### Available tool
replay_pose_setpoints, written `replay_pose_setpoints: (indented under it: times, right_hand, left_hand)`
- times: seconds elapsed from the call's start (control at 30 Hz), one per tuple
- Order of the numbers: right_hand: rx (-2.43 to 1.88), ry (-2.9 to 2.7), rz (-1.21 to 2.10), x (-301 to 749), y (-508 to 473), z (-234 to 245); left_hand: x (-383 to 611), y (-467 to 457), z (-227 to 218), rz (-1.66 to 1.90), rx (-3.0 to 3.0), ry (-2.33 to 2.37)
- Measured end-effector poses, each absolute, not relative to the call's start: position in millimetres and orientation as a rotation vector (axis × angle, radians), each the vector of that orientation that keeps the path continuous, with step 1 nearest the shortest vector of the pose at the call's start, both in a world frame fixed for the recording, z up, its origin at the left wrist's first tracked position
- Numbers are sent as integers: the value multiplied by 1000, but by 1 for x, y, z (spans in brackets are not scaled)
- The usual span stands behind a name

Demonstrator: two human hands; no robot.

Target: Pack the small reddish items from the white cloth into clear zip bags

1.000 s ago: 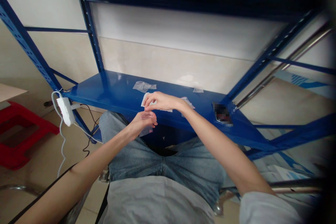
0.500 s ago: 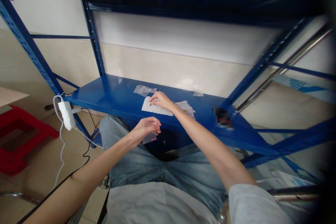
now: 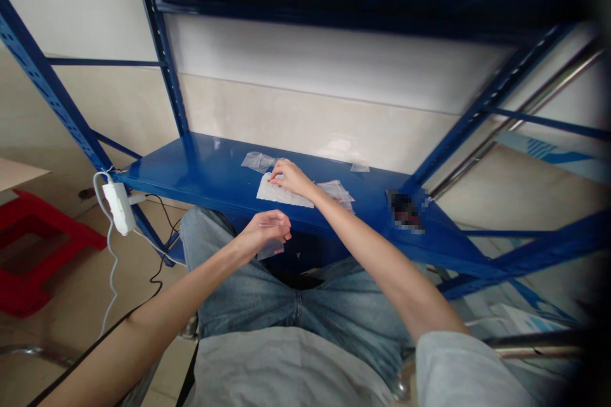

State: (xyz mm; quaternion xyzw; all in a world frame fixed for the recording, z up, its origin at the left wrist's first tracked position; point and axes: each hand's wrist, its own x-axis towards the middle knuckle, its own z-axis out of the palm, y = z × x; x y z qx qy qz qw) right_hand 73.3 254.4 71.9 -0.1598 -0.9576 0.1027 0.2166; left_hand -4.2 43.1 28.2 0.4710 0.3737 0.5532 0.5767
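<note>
My left hand (image 3: pixel 266 229) hovers in front of the blue shelf (image 3: pixel 200 172), fingers curled round a small clear plastic bag (image 3: pixel 270 248) that hangs below them. My right hand (image 3: pixel 289 177) reaches onto the shelf, fingertips pinched on the far edge of a white sheet (image 3: pixel 279 194) lying flat there. A clear plastic bag (image 3: pixel 258 160) lies just beyond that hand. More clear bags (image 3: pixel 338 191) are stacked to the right of my wrist.
A small clear scrap (image 3: pixel 359 167) lies near the back wall. A dark blurred object (image 3: pixel 405 210) sits on the shelf's right end. A white power strip (image 3: pixel 118 206) with cables hangs off the shelf's left corner. A red stool (image 3: pixel 33 248) stands on the floor at left.
My right hand left my left hand and went forward onto the shelf, laying the white sheet flat and shifting toward its far edge. My left hand stayed put with its bag.
</note>
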Motion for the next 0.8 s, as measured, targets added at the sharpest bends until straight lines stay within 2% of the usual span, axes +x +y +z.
replay_pose_setpoints:
  times: [0.33, 0.57, 0.8]
  right_hand:
    - [24, -2783, 775, 115, 166, 154]
    - [49, -3044, 666, 137, 142, 130]
    - [-158, -2878, 739, 166, 126, 104]
  left_hand:
    - [-2, 38, 35, 1250, 1158, 881]
    - [-1, 40, 27, 1138, 1210, 924]
    - [8, 36, 27, 1067, 1141, 860]
